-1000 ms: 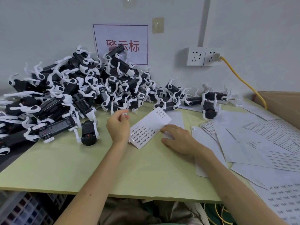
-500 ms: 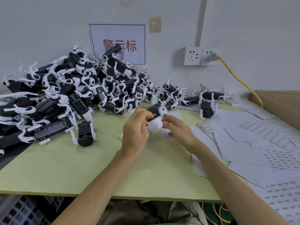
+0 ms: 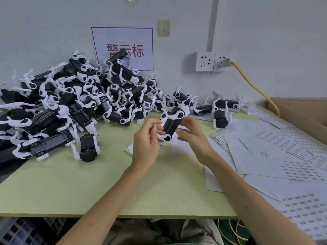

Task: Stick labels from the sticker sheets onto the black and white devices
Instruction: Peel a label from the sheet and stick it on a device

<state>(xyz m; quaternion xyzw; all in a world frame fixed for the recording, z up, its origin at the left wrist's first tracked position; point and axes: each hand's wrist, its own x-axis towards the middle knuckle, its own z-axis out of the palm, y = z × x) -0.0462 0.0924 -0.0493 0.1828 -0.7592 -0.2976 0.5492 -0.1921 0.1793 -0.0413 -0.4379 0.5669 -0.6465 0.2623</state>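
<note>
The person is holding one black and white device (image 3: 171,125) just above the green table (image 3: 88,183). The right hand (image 3: 193,138) is gripping its side and the left hand (image 3: 147,138) is pinching its near end. A label is probably being applied, though none is visible. The next move is calling for firm pressing, then peeling another from the sticker sheets (image 3: 283,149).

Above a pale green table (image 3: 88,183), both hands hold one black and white device (image 3: 171,124) tilted, its white end low. The left hand (image 3: 146,140) pinches its lower left side and the right hand (image 3: 192,137) curls round its right side. A large pile of devices (image 3: 70,103) heaps against the wall on the left. Sticker sheets (image 3: 283,156) overlap on the right, beside a cardboard box (image 3: 304,110). A yellow cable (image 3: 254,87) runs down from the wall sockets (image 3: 212,61)
</note>
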